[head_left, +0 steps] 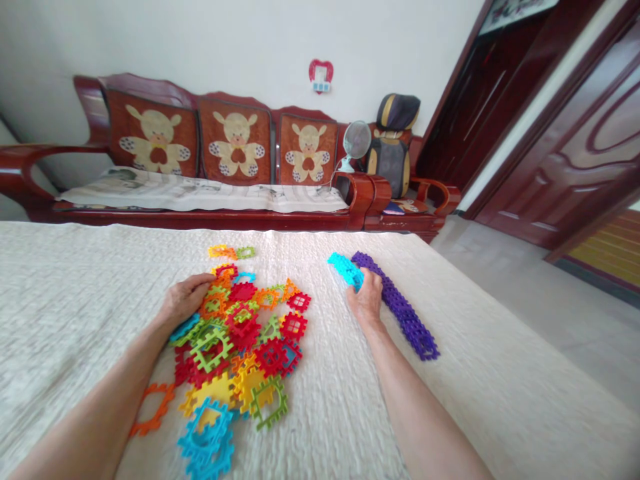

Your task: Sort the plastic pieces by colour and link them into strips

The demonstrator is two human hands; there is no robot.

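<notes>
A loose pile of notched plastic building tiles [243,291] in red, orange, yellow, green and blue is spread over the cloth-covered table. At its left edge is my left hand [186,298], its fingers drawn together against the orange tiles; what they pinch, if anything, is hidden. My right hand [367,295] is closed around the near end of a row of overlapping light blue tiles [345,267]. Just right of that hand lies a long slanting row of purple tiles [400,303], its tiles overlapping one another.
An orange frame tile [159,412] lies beside my left forearm. A few yellow, orange and green tiles [223,252] sit beyond the pile. Past the far edge of the cream table cover [320,427] stand a wooden sofa [200,219] and a small fan [357,140].
</notes>
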